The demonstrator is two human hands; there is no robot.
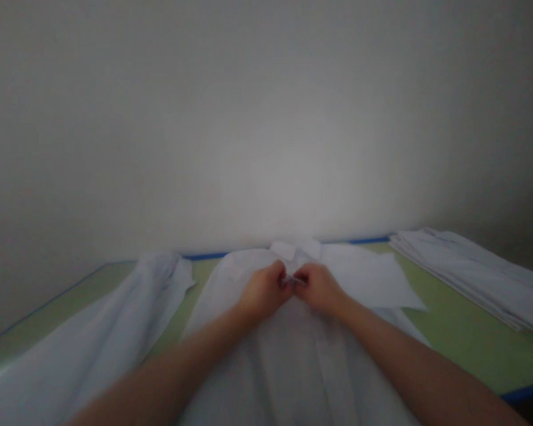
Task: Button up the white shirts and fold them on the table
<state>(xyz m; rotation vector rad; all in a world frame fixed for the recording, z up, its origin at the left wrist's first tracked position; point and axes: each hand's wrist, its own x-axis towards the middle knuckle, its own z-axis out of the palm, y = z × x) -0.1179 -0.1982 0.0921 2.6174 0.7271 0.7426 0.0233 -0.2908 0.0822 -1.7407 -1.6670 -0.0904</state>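
A white shirt lies spread flat on the green table, collar toward the far wall. My left hand and my right hand meet at the shirt's front just below the collar. Both hands are closed in a pinch on the shirt's placket, fingertips touching each other. What sits between the fingertips is too small and blurred to name. One sleeve trails off to the left.
A stack of folded white cloths lies at the right. A flat white sheet rests beside the shirt. The table has a blue edge along a plain white wall.
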